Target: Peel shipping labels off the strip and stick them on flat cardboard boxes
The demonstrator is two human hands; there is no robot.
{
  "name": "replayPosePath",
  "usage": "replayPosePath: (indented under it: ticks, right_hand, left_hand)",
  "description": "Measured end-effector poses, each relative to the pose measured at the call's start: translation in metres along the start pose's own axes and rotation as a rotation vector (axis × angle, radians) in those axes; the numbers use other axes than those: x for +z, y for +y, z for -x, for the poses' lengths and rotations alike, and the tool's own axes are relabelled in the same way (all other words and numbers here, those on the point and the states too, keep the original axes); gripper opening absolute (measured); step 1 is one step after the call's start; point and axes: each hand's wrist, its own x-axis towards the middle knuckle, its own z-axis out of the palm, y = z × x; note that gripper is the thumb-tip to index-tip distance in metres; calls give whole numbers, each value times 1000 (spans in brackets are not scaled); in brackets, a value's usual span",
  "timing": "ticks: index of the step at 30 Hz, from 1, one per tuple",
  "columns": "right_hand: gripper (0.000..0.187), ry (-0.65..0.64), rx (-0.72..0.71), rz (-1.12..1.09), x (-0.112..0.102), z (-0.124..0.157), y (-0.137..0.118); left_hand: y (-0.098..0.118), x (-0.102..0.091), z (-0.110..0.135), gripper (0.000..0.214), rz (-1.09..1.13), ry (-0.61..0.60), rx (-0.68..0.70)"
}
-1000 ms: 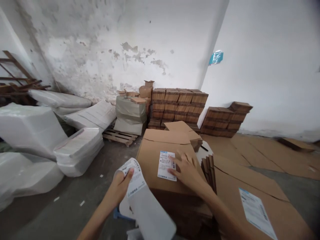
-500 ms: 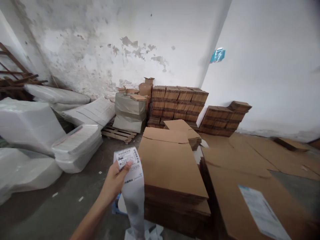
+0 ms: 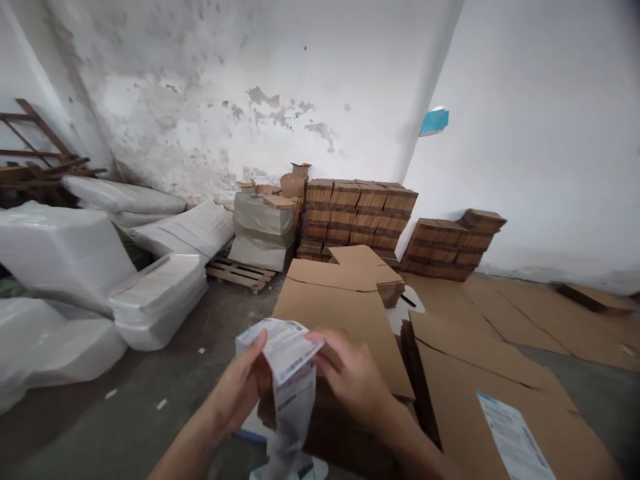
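Note:
A strip of printed white shipping labels point(image 3: 293, 350) is stretched between my two hands and hangs down toward the floor. My left hand point(image 3: 243, 380) grips its left side, thumb on top. The right hand point(image 3: 345, 370) pinches the strip's right corner between thumb and fingers. Just behind the hands lies a stack of flat cardboard boxes point(image 3: 327, 303). Below, the strip's lower end meets more white paper point(image 3: 310, 470), partly hidden. On the cardboard at the right, a label with a blue edge point(image 3: 515, 433) is stuck.
Wrapped white foam bundles point(image 3: 155, 300) stand at the left by a wooden pallet point(image 3: 240, 273). Bundled cartons point(image 3: 357, 210) are piled against the wall, with another pile point(image 3: 450, 243) to their right. Flat cardboard point(image 3: 540, 320) covers floor at the right. Scraps of paper lie on the floor.
My right hand has come into view and taken the strip's right corner. My left hand has lowered slightly, and the label strip now lies folded over between both hands.

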Motion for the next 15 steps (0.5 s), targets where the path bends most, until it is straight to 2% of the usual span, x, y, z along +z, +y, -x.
replayPosePath:
  ticks: [2,4,6,8,10,12,15]
  right_hand:
    - [14,-35,-125,41,7,2,-4]
    - [12,-24,-156,11,0,-3,-6]
    - [16,95,-81,-107,-15,-17,0]
    - [19,232,79,-122,-29,-35,17]
    - [21,222,287,78,-33,-50,41]
    - [32,120,445,300,-26,-54,64]
    - [56,15,466,530,-14,-39,90]
  left_hand:
    - [3,-13,-7,32,205,109,-44]
    - [4,-35,-20,26,280,299,25]
    - [2,-63,-31,26,295,494,143]
    - [-1,-86,-36,31,298,594,200]
    - [-6,-97,-36,29,244,559,188]
    - [-10,-95,-32,24,140,447,146]
    - [-14,-83,-26,37,-127,302,157]
